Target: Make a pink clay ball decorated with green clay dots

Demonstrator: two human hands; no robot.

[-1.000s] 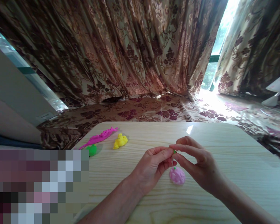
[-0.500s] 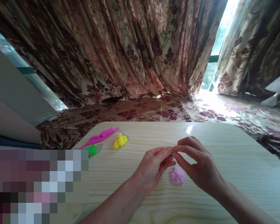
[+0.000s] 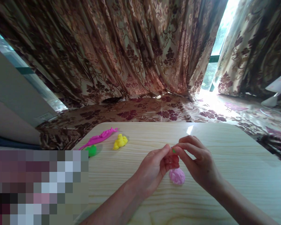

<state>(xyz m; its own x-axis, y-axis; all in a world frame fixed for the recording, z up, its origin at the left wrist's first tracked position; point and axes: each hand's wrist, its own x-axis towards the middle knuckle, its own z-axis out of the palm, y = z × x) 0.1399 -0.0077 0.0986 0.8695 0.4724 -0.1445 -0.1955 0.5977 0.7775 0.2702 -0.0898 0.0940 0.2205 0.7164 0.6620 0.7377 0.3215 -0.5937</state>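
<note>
A tiny bit of green modelling clay [image 3: 174, 150] shows between the fingertips of both hands, above the table. My right hand [image 3: 199, 159] pinches it between thumb and forefinger, the other fingers curled. My left hand [image 3: 152, 168] meets it from the left, thumb and forefinger closed at its edge, the remaining fingers bent below. Just under the hands, a flattened lump of pale pink clay [image 3: 177, 177] lies on the table, its upper edge partly covered by my left fingers.
On the wood-grain table [image 3: 224, 187], at the far left, lie a long magenta clay strip [image 3: 100, 137], a lumpy yellow clay piece [image 3: 120, 142] and a green clay lump [image 3: 91, 151]. A patterned curtain [image 3: 140, 56] hangs behind. A white lamp [image 3: 278, 86] stands at right.
The green bit has turned and shows more of its face. My left thumb has shifted slightly left and up, and its lower fingers now cover the pink lump's top edge.
</note>
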